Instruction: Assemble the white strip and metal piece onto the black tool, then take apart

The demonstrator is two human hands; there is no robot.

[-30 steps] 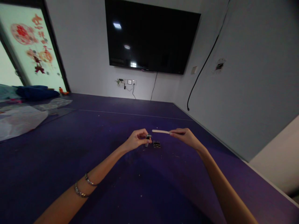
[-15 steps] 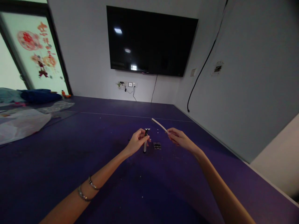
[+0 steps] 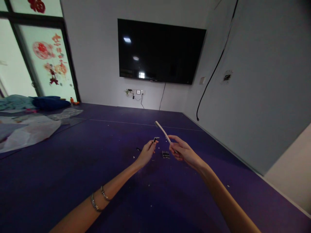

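In the head view, the left hand (image 3: 146, 154) has its fingers clamped on a small, dark-and-silver, T-headed tool (image 3: 156, 138); the right hand (image 3: 184, 149) pinches a pale, slender, plastic-looking brush (image 3: 161, 130). To brush well, I'd keep the left grip steady and use short, light strokes across the tool's head, clear of the dark, rectangular piece (image 3: 166, 154) just left of the right fingers. The head juts beyond the left fingertips, away and slightly rightward; its handle is mostly hidden. The brush's long axis slants forward-left from the right fingertips, its tip apart from the tool.
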